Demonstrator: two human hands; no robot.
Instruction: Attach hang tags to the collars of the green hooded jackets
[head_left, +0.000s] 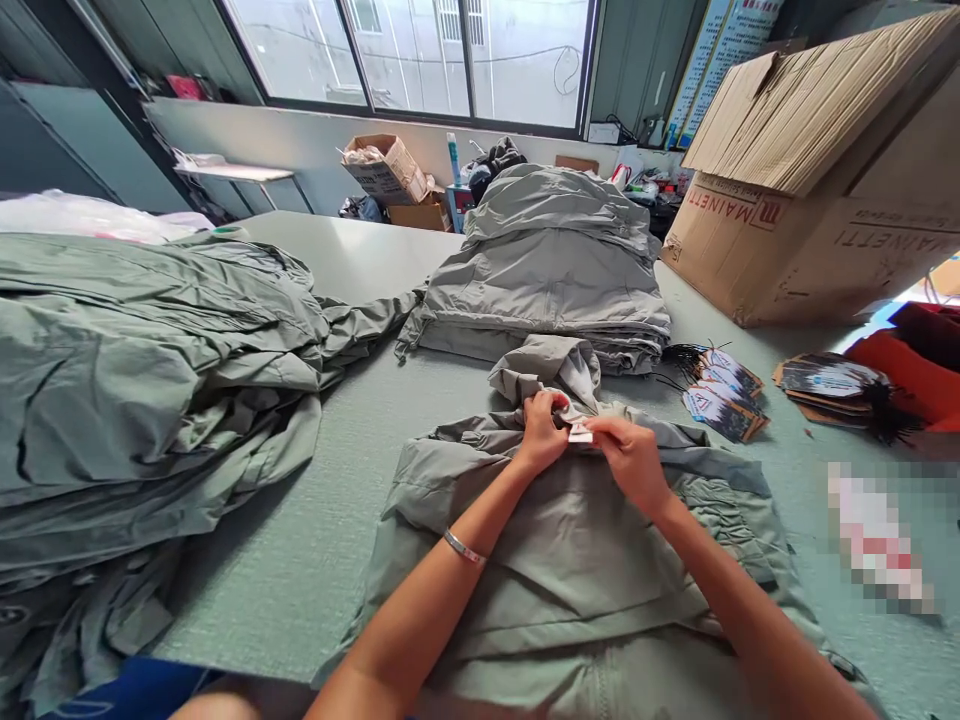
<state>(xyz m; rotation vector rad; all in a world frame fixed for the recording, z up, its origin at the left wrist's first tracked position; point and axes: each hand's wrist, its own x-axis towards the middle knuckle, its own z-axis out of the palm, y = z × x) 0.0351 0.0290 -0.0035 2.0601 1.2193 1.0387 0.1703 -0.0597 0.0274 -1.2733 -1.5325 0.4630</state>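
A grey-green hooded jacket (570, 570) lies spread on the table in front of me, its hood (546, 370) bunched at the far end. My left hand (541, 430), with a metal bangle (463, 546) on its wrist, grips the gathered collar fabric. My right hand (628, 462) pinches at the collar close by. Between the two hands shows a small white label (580, 432), its fingertips touching it. Part of the label is hidden by my fingers.
A folded jacket stack (547, 270) stands just beyond the hood, and a tall heap of similar jackets (112, 380) lies left. Black-corded hang tags (724, 397) and another tag bundle (829, 385) sit right, below a large cardboard carton (817, 200).
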